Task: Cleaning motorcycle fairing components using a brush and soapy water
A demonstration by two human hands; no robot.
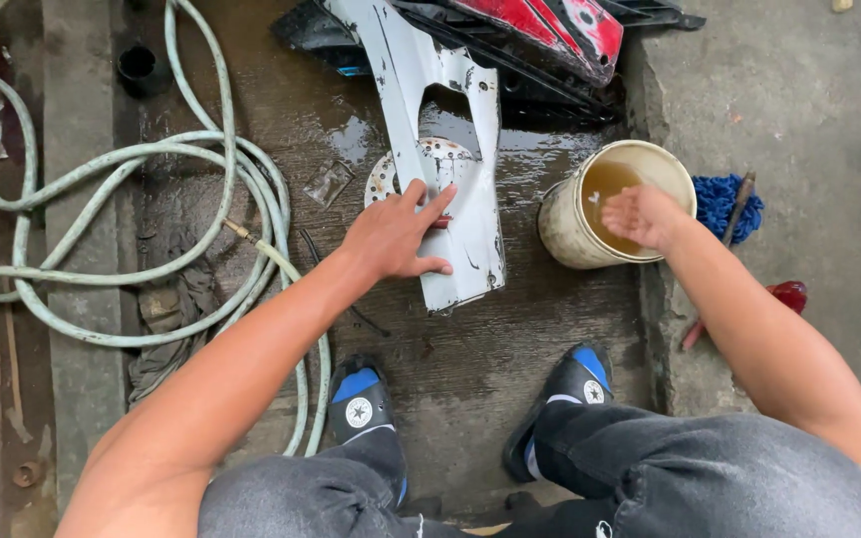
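My left hand [391,237] rests flat, fingers spread, on a white plastic vehicle body panel [465,159] lying on the wet concrete. My right hand [642,216] reaches into a cream bucket [562,224] of murky brown water, fingers at the water's surface; whether it holds anything there is hidden. A round perforated metal disc [383,179] peeks out from under the panel.
A pale green hose [102,169] coils at left beside a grey rag [166,319]. Red and black body panels [560,30] lie at the top. A blue mop-like cloth [724,204] and a red-handled tool [789,295] sit right of the bucket. My shoes [361,399] stand below.
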